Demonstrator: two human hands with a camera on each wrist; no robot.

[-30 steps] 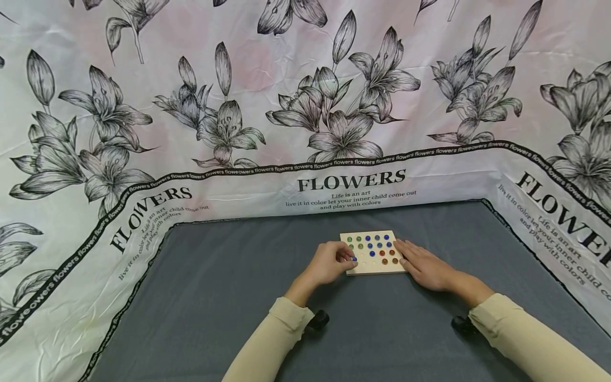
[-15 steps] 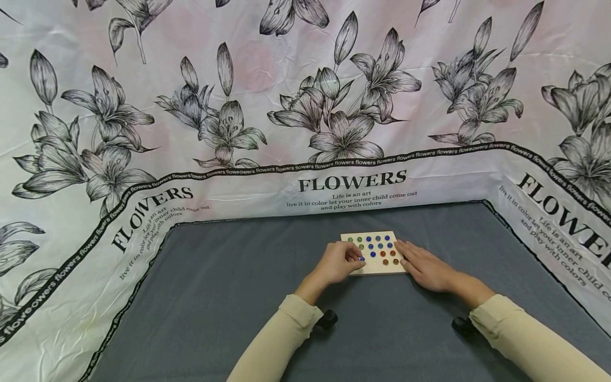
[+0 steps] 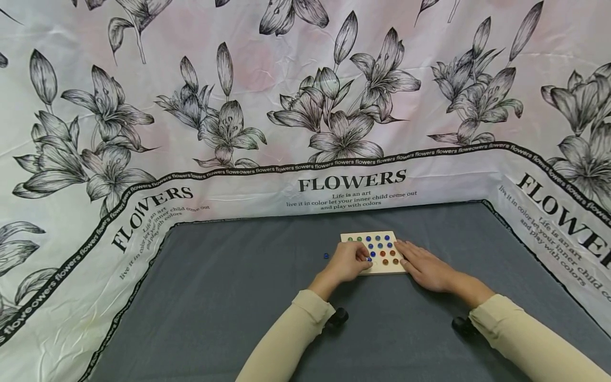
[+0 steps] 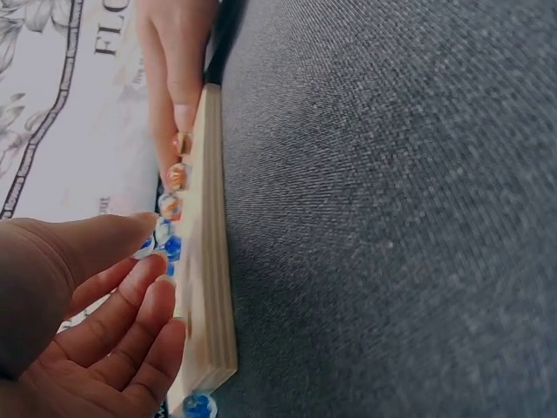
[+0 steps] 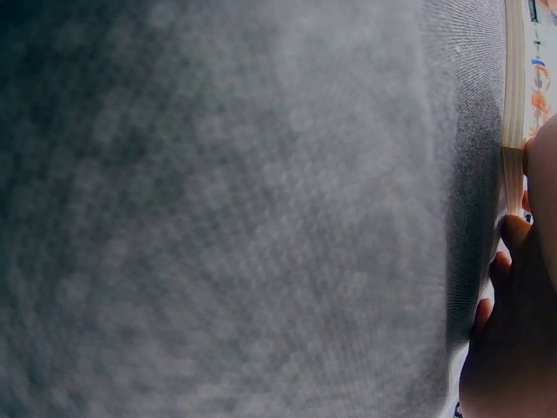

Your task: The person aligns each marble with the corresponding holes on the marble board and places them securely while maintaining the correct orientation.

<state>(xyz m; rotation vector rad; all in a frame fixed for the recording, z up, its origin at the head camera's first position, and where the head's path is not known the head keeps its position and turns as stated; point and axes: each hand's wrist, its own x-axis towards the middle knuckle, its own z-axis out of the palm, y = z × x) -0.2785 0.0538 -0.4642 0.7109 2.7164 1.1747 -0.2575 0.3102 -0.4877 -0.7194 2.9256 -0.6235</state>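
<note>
"What's the left hand [image 3: 343, 261] doing?"
"Pinching a glassy round blue marble [image 3: 369, 259] between thumb and fingers, near the front of the pale rectangular wooden board [image 3: 389, 269]. Whether they touch, I can't tell."
"And the right hand [image 3: 425, 268]?"
"Fingers extended, resting on the board's right end. A second blue marble [image 3: 326, 255] lies left of it on the grey cloth-covered surface [image 3: 215, 297]."

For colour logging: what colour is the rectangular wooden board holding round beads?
The board is pale cream, clearest in the head view.
</note>
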